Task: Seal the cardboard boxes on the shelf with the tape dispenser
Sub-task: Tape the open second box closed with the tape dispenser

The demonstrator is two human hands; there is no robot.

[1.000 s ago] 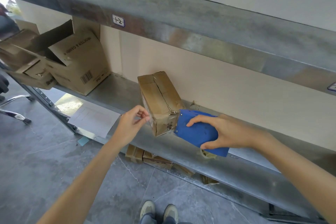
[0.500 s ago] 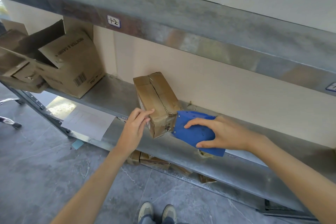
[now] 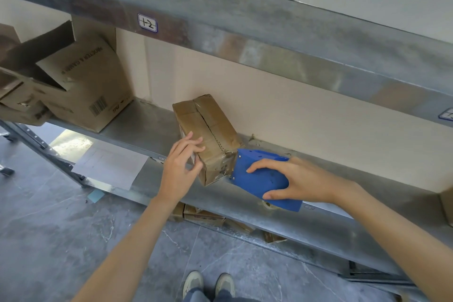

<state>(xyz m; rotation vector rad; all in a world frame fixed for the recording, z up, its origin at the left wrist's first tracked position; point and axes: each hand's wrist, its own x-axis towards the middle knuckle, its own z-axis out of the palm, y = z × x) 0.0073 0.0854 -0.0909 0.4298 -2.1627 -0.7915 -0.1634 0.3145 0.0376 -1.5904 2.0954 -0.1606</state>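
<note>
A small worn cardboard box (image 3: 208, 125) lies on the metal shelf (image 3: 147, 135), its top seam split lengthwise. My left hand (image 3: 182, 167) rests on the box's near left corner, fingers spread over its top edge. My right hand (image 3: 296, 181) grips a blue tape dispenser (image 3: 259, 176), whose front end presses against the box's near right end. The tape roll itself is hidden inside the blue housing.
A larger open box (image 3: 90, 91) with raised flaps stands at the shelf's left, beside another open box (image 3: 17, 103). A sheet of paper (image 3: 110, 167) hangs over the shelf's front edge. Flattened cartons (image 3: 203, 216) lie below. A box corner (image 3: 447, 206) shows at far right. An upper shelf beam (image 3: 245, 39) overhangs.
My left hand has moved from just beside the box onto its near left corner. The dispenser and my right hand stay against the box's right end.
</note>
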